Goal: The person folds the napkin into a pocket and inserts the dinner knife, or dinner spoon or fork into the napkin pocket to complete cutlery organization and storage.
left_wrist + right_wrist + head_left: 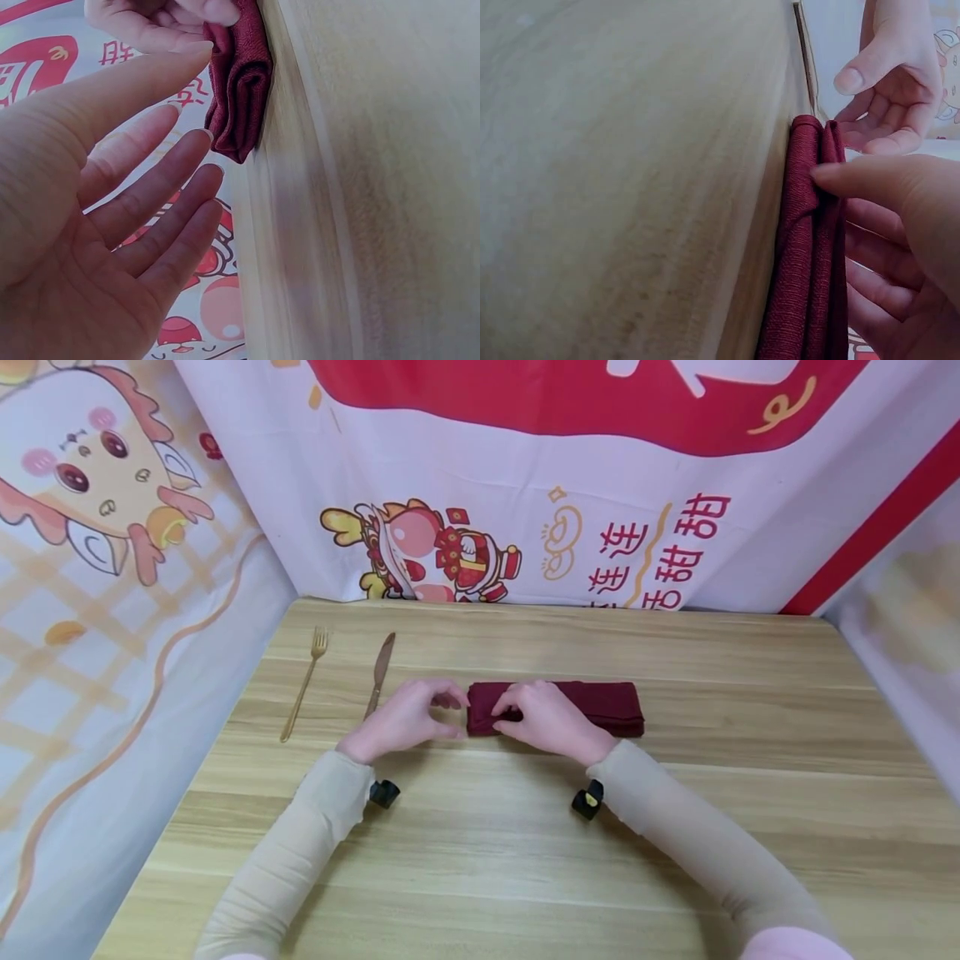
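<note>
A dark red cloth napkin, folded into a long narrow strip, lies across the table. My right hand is over its left part and pinches it. In the right wrist view the thumb presses on the near fold of the napkin, with the fingers on its far side. My left hand hovers just off the napkin's left end, fingers loosely bent and apart. Its palm faces the napkin's layered end in the left wrist view, holding nothing.
A gold fork lies at the left of the wooden table. Beside it is a knife, its lower part hidden behind my left hand. Printed cloth hangs along the table's back edge. Each wrist carries a small black camera.
</note>
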A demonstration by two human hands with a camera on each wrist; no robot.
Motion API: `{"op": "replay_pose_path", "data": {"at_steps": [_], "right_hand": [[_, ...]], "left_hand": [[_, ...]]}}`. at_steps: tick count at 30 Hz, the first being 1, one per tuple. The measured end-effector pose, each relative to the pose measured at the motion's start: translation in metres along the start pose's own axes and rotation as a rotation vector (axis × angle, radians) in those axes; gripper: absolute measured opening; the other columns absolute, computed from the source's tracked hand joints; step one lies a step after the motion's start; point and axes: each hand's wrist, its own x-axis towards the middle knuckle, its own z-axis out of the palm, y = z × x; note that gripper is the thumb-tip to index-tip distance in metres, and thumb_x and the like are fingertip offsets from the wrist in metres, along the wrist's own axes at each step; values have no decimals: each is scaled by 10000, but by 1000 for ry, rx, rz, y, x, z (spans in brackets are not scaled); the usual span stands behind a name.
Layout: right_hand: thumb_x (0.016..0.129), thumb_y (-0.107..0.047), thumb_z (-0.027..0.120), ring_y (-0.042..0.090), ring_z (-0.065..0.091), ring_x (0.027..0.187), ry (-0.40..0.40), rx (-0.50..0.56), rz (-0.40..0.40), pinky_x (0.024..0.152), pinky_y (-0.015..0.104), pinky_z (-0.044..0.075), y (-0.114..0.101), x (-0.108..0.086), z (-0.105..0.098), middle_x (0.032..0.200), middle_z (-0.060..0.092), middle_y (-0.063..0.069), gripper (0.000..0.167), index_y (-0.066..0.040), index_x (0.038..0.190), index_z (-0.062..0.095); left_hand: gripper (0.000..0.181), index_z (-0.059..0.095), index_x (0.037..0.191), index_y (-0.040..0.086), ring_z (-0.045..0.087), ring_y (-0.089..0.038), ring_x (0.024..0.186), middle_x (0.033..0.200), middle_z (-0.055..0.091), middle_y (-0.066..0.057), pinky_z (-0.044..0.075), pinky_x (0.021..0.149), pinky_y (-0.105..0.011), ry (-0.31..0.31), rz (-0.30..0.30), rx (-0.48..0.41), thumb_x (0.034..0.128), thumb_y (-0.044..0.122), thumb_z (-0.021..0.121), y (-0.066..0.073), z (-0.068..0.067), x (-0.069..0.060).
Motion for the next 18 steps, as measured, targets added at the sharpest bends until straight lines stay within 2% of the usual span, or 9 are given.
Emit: {"op": "replay_pose_path", "data": {"at_steps": [8, 12, 18], "right_hand": [[958, -186, 745, 81, 668, 873, 52, 187, 62, 772, 322, 543, 10, 0, -11, 976, 748, -38, 107, -109, 1018, 789], [966, -189, 736, 130, 675, 958, 115, 256, 103, 857, 359, 543, 11, 1, -20, 999, 747, -6, 127, -91, 1031, 784], [962, -184, 741, 155, 663, 953, 172, 289, 158, 850, 368, 534, 13, 4, -29, 1005, 741, 8, 123, -94, 1033, 785]], "left_hand": [[357, 721, 1101, 127, 630, -159, 1085, 1123, 697, 50, 498, 974, -395, 38, -13, -6, 795, 160, 903, 5, -2, 1], [331, 724, 1104, 121, 626, -146, 1085, 1121, 696, 64, 497, 977, -391, 38, 4, -2, 817, 154, 886, 7, -2, 4], [274, 740, 1147, 107, 629, -162, 1074, 1166, 697, 22, 504, 956, -364, 11, 60, 37, 883, 96, 815, 11, 6, 15]]}}
